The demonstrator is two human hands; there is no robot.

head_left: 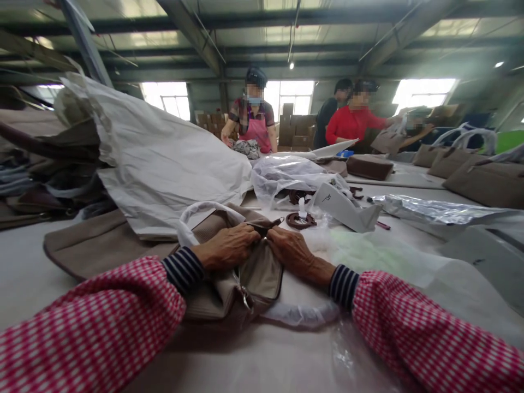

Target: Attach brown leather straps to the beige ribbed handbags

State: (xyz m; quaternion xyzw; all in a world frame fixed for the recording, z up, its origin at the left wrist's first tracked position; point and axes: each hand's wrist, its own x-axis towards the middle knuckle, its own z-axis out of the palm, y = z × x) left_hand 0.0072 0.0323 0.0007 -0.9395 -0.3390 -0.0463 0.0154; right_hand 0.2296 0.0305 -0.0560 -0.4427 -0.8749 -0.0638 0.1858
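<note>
A taupe handbag lies on its side on the white table in front of me, its handles wrapped in white plastic. My left hand is closed on the bag's upper edge, near the end of its opening. From the other side my right hand pinches the same edge, close to the left fingertips. A small metal ring or clip shows just above the fingers. Below them hangs a silver zipper pull. What exactly lies between the fingertips is hidden.
A large white sheet rises at the left over more taupe bags. Beyond my hands lie a coiled brown strap, clear plastic bags and a white box. Finished-looking handbags stand at the right. Several people work across the table.
</note>
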